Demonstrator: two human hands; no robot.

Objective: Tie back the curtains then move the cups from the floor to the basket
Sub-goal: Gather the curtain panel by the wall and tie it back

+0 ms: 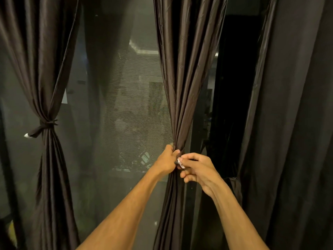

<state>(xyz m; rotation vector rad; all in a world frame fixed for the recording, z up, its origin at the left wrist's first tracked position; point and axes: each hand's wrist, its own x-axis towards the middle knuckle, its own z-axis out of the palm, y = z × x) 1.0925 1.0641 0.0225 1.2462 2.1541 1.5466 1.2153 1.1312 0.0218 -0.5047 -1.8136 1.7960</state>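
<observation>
Three dark curtains in front of a window [115, 98] with a fine screen. Left curtain [45, 69] already tied back, pinched in at the middle by a dark tie [45, 124] with a white tip sticking out to the left. Middle curtain [182, 69] bunched into a tight bundle at hand height. Left hand [166, 161] closed around that bundle from the left side, squeezing the folds together. Right hand [198, 170] just beside it on the right, thumb and finger pinched shut on a small white tag [180, 163] at the end of a dark strip. Tag touching the bundle, right between the two hands. Other fingers of the right hand curled in under it. Right curtain [288, 105] hanging loose and wide, not tied. Night outside the glass, with dim shapes and a few pale lights. No cups or basket to be seen from here.
</observation>
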